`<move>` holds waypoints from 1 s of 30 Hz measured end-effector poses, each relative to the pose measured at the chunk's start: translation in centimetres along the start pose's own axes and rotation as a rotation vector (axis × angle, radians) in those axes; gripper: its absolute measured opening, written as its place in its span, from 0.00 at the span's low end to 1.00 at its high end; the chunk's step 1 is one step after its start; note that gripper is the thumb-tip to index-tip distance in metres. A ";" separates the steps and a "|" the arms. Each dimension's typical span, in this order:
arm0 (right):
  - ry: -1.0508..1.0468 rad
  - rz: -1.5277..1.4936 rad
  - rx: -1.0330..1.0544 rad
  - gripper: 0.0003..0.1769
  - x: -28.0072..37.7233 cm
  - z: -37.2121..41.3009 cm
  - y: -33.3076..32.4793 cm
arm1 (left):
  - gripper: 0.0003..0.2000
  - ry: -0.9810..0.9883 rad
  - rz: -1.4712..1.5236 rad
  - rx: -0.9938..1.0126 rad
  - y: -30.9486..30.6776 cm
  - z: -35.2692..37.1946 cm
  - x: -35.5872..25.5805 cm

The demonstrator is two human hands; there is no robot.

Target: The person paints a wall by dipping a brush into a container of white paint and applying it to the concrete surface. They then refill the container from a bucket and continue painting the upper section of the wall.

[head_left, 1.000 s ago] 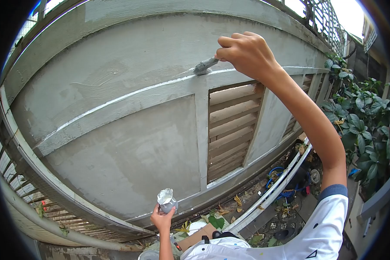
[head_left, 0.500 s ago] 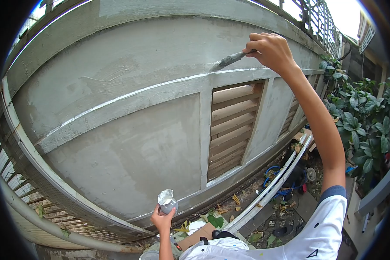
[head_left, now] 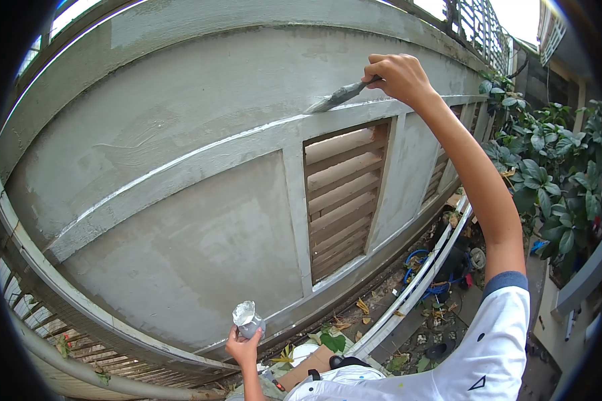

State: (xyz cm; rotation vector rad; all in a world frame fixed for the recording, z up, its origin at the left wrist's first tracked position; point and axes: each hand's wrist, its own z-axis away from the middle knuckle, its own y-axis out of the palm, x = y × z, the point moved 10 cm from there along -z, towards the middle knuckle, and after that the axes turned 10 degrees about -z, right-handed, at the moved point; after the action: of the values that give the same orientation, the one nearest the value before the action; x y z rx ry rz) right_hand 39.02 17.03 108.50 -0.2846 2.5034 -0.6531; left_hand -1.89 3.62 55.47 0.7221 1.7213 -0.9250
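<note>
My right hand (head_left: 400, 75) is raised at the upper middle, fingers closed around the handle of a paintbrush (head_left: 341, 97) smeared with grey paint. The bristle tip touches the wall (head_left: 201, 80) at the ledge (head_left: 214, 142), just above the top left corner of a slatted opening (head_left: 346, 194). Along the ledge's top edge runs a bright, pale line. Low in the view, my left hand (head_left: 243, 347) grips a small grey cup (head_left: 249, 322). Its open mouth is coated with whitish paint, and its contents are only partly visible.
Leafy plants (head_left: 545, 167) grow along the right side. Long pale rails (head_left: 415, 287) lie on the ground beside a blue hose (head_left: 413, 260) and fallen leaves. A piece of cardboard (head_left: 308, 367) is near my body. A curved pipe (head_left: 100, 377) runs at lower left.
The whole view has shifted, so the wall appears further left. The brush remains near the same stretch of ledge, held at a slightly flatter angle. Both hands keep their holds.
</note>
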 end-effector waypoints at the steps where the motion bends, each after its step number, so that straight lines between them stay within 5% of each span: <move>1: 0.035 -0.007 0.030 0.04 -1.2 0.4 0.4 | 0.32 -0.001 -0.010 -0.009 0.2 0.0 0.0; 23: 0.064 0.358 0.247 0.05 -21.8 7.2 7.6 | 0.32 -0.054 0.080 -0.052 11.1 -0.5 -1.1; 30: 0.079 0.276 0.122 0.04 -24.2 7.1 3.7 | 0.32 -0.083 0.051 -0.033 12.7 -0.1 -1.4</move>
State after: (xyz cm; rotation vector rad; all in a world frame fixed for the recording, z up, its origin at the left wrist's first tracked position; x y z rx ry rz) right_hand 62.88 25.32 112.12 0.1321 2.5006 -0.7095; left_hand 8.85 10.38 53.71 0.6938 1.6346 -0.8776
